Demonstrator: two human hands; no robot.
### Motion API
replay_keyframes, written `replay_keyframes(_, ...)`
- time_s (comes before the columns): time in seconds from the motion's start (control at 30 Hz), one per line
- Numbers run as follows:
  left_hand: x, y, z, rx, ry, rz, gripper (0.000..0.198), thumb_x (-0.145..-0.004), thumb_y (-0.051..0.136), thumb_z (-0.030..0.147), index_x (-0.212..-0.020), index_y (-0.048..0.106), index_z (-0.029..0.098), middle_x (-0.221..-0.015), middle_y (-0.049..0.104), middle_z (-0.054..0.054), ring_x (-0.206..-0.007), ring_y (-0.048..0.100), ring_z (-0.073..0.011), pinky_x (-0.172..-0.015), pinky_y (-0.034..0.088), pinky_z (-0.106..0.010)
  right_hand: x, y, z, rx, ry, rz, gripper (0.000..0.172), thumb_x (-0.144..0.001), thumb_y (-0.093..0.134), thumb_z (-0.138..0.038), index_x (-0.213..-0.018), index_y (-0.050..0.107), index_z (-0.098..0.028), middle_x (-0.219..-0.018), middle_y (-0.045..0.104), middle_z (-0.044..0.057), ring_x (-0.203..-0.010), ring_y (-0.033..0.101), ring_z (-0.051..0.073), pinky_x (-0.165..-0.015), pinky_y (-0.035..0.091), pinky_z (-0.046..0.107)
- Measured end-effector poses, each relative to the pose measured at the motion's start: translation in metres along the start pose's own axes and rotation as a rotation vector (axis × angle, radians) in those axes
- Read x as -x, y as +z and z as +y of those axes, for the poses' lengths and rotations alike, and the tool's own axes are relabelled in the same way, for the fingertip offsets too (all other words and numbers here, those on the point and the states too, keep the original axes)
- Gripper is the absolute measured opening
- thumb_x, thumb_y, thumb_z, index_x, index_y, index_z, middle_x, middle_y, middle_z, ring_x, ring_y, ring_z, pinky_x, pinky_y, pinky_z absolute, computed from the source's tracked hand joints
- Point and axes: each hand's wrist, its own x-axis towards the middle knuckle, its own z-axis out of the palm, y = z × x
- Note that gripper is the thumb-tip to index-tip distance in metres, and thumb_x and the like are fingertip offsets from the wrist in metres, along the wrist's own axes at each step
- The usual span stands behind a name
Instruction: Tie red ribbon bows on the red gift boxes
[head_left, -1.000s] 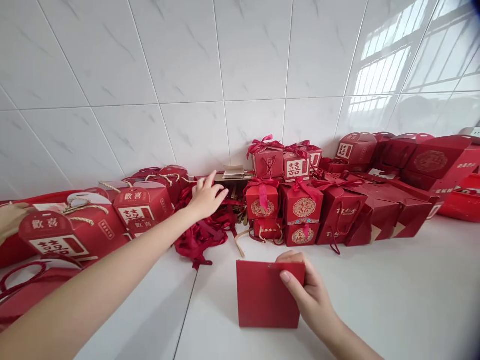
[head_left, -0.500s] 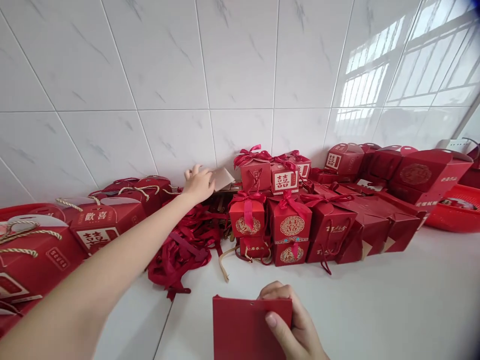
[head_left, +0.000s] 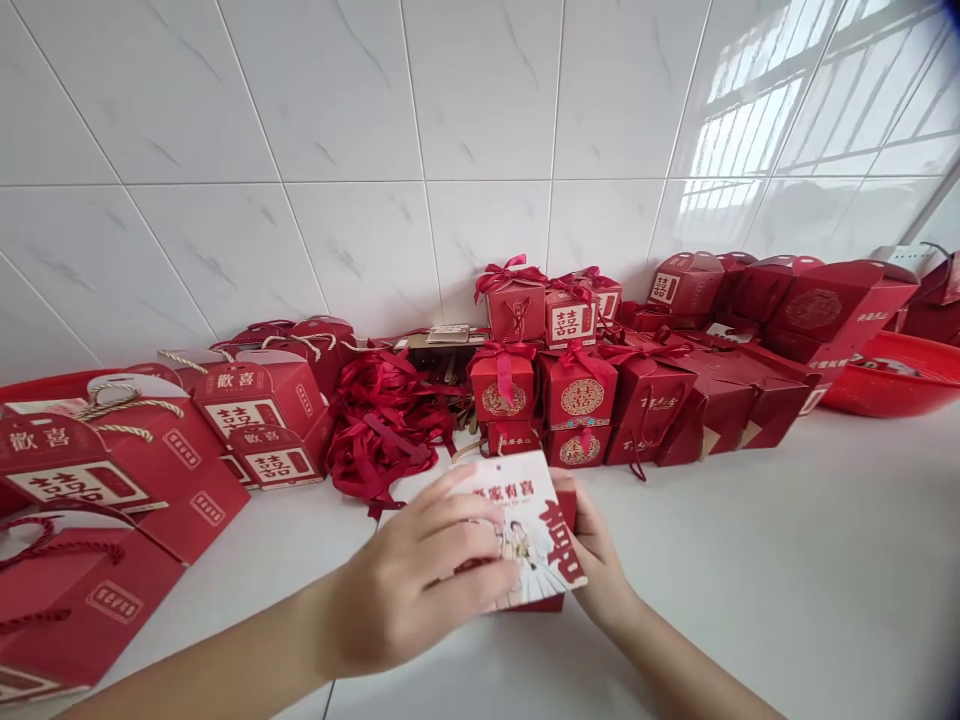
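My left hand (head_left: 420,570) is closed on a white printed card (head_left: 540,545) with a drawn couple and red lettering, and its fingers lie across the card's left part. Directly behind the card, my right hand (head_left: 592,550) grips a dark red cardboard piece (head_left: 568,508). The card covers most of that piece, so I cannot tell if it is flat or a box. Beyond my hands lies a heap of red ribbons (head_left: 382,420). A small stack of cards (head_left: 448,334) rests behind the heap, near the wall.
Red gift boxes with ribbon bows (head_left: 581,385) stand stacked at the centre. Larger red boxes with rope handles (head_left: 259,405) crowd the left side. More red boxes (head_left: 817,310) and a red plastic basket (head_left: 889,385) are at the right. A white tiled wall (head_left: 487,90) closes off the back.
My left hand has come back from the card stack by the wall, bringing a card over the red cardboard piece. My right hand has moved up slightly, still gripping that piece. The view has shifted.
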Motion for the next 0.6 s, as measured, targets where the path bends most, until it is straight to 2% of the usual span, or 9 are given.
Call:
replay_keyframes(0.1, 0.009, 0.015, 0.007, 0.063, 0.012, -0.027, 0.023, -0.08, 0.049, 0.002, -0.089, 0.066, 0.016, -0.074, 0.065, -0.003, -0.089, 0.062, -0.0178, -0.104, 0.043, -0.045, 0.001, -0.002, 0.001, 0.017, 0.034, 0.054, 0.02, -0.091, 0.048, -0.042, -0.086, 0.056, -0.024, -0.131, 0.04, 0.003, -0.122, 0.041, 0.022, -0.101, 0.035, 0.036)
replay_keyframes(0.17, 0.013, 0.024, 0.008, 0.069, 0.013, -0.014, 0.024, -0.077, 0.049, 0.002, -0.086, 0.065, 0.017, -0.073, 0.063, -0.003, -0.087, 0.061, -0.0176, -0.103, 0.044, -0.046, 0.002, -0.003, 0.0, -0.005, 0.078, 0.066, 0.026, -0.093, 0.043, -0.044, -0.084, 0.056, -0.023, -0.142, 0.033, 0.002, -0.127, 0.037, 0.023, -0.104, 0.033, 0.038)
replay_keyframes(0.27, 0.018, 0.036, 0.01, 0.004, 0.071, -0.055, 0.019, -0.078, 0.049, 0.005, -0.083, 0.064, 0.017, -0.073, 0.063, -0.004, -0.085, 0.06, -0.0187, -0.1, 0.046, -0.047, 0.002, -0.002, -0.005, -0.107, 0.11, 0.021, 0.032, -0.094, 0.036, -0.048, -0.09, 0.055, -0.022, -0.144, 0.035, 0.004, -0.119, 0.046, 0.024, -0.1, 0.038, 0.042)
replay_keyframes(0.37, 0.021, 0.046, 0.009, -0.107, 0.134, -0.083, 0.02, -0.077, 0.048, 0.003, -0.079, 0.064, 0.016, -0.072, 0.063, -0.005, -0.083, 0.059, -0.0197, -0.099, 0.046, -0.048, 0.003, 0.001, -0.009, -0.088, 0.115, -0.033, 0.031, -0.091, 0.042, -0.05, -0.105, 0.048, -0.023, -0.137, 0.045, 0.009, -0.112, 0.053, 0.024, -0.095, 0.043, 0.042)
replay_keyframes(0.5, 0.026, 0.048, 0.005, -0.048, 0.13, -0.089, 0.024, -0.073, 0.048, 0.008, -0.089, 0.063, 0.017, -0.081, 0.066, -0.007, -0.094, 0.059, -0.0232, -0.103, 0.042, -0.048, 0.005, 0.005, -0.008, 0.084, 0.104, 0.088, 0.035, -0.087, 0.057, -0.042, -0.11, 0.035, -0.028, -0.108, 0.059, 0.006, -0.09, 0.06, 0.019, -0.08, 0.049, 0.035)
replay_keyframes(0.53, 0.026, 0.046, 0.004, -0.011, 0.112, -0.067, 0.028, -0.072, 0.049, 0.011, -0.095, 0.063, 0.017, -0.086, 0.066, -0.008, -0.098, 0.058, -0.0246, -0.104, 0.041, -0.049, 0.006, 0.005, -0.007, 0.108, 0.095, 0.103, 0.036, -0.088, 0.056, -0.04, -0.113, 0.033, -0.028, -0.102, 0.059, 0.004, -0.086, 0.06, 0.018, -0.078, 0.049, 0.034)
replay_keyframes(0.6, 0.025, 0.042, 0.003, 0.021, 0.02, 0.083, 0.037, -0.071, 0.051, 0.017, -0.107, 0.058, 0.019, -0.097, 0.065, -0.009, -0.105, 0.056, -0.0267, -0.104, 0.039, -0.052, 0.007, 0.003, -0.005, 0.143, 0.075, 0.091, 0.034, -0.089, 0.054, -0.04, -0.114, 0.034, -0.028, -0.097, 0.057, 0.003, -0.082, 0.058, 0.017, -0.074, 0.049, 0.031)
